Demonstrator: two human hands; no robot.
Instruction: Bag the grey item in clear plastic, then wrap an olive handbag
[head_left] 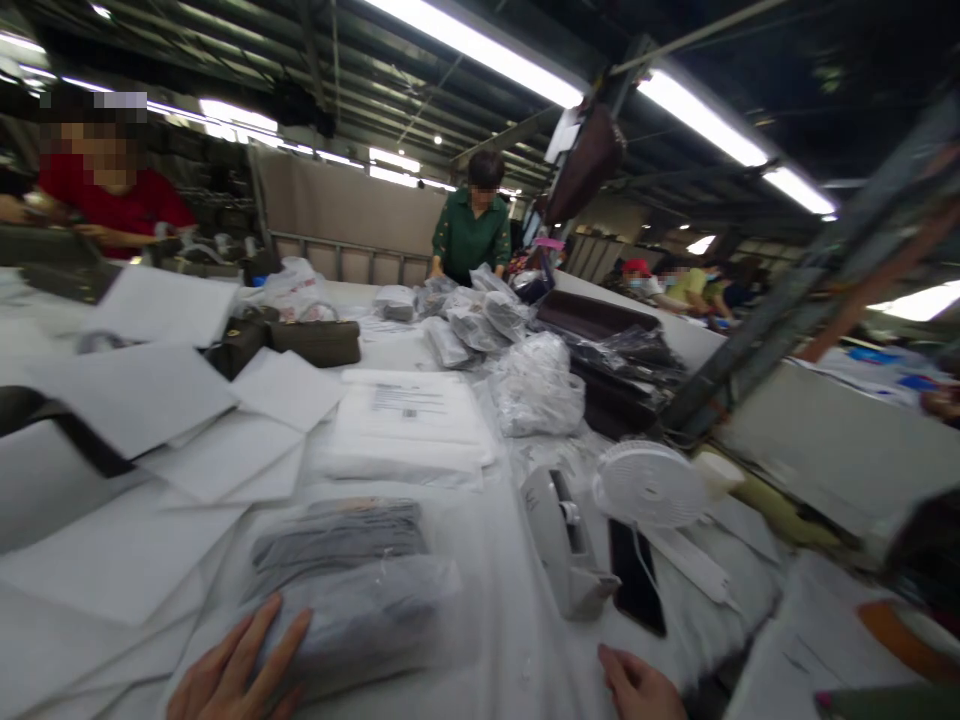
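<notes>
My left hand (238, 668) lies with fingers stretched and spread on the near left edge of a clear plastic bag. Inside the bag (375, 600) is a dark grey, folded-looking item, partly blurred by the plastic. At the bottom edge, my right hand (639, 688) is closed, its thumb and fingertips pressed together. Whether anything is pinched there I cannot make out. Just beyond it stand a grey tape dispenser (566, 550) and a black phone (636, 578) lying flat.
A white fan (651, 485) lies beside the phone. White sheets (120, 550) spread over the left side. Ahead are a stack of printed plastic bags (409, 425), bagged goods (480, 320) and dark handbags (315, 342). A person in green (472, 235) stands across the table.
</notes>
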